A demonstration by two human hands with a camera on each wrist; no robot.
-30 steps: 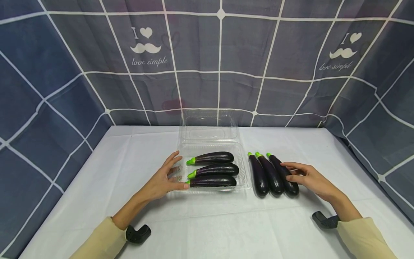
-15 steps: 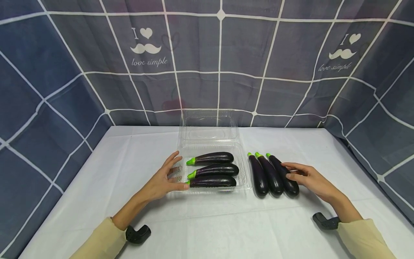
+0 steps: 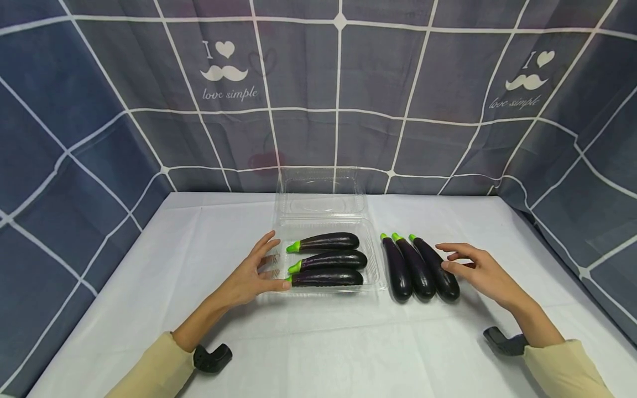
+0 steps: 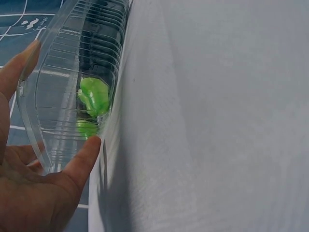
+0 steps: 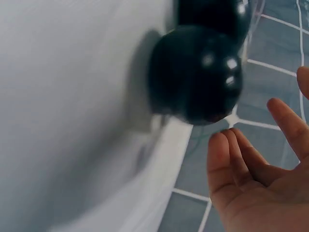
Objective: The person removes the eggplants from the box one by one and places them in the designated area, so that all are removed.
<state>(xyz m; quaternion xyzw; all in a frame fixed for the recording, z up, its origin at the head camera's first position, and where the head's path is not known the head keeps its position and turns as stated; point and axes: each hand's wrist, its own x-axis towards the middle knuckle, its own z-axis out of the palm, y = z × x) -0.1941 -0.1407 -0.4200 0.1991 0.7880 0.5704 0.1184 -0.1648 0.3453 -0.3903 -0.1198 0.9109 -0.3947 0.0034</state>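
For apparent pick-up, left hand (image 3: 249, 278) spread against the box (image 3: 374, 255), narrow the parted fingers of the right hand (image 3: 483, 272) around the eggplant (image 3: 433, 267) nearest the worktop (image 3: 318, 348) right edge.

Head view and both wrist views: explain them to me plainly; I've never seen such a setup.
There is no robot, just a person's bare left hand and right hand. The wide picture comes from a camera worn on the head; the close ones from cameras on each wrist. On a white cloth lies an open, clear plastic container holding three long, dark purple eggplants with green stems. Three matching loose eggplants lie side by side to its right. The left hand is spread against the container's left end; the right hand is beside the outermost loose eggplant, gripping nothing.
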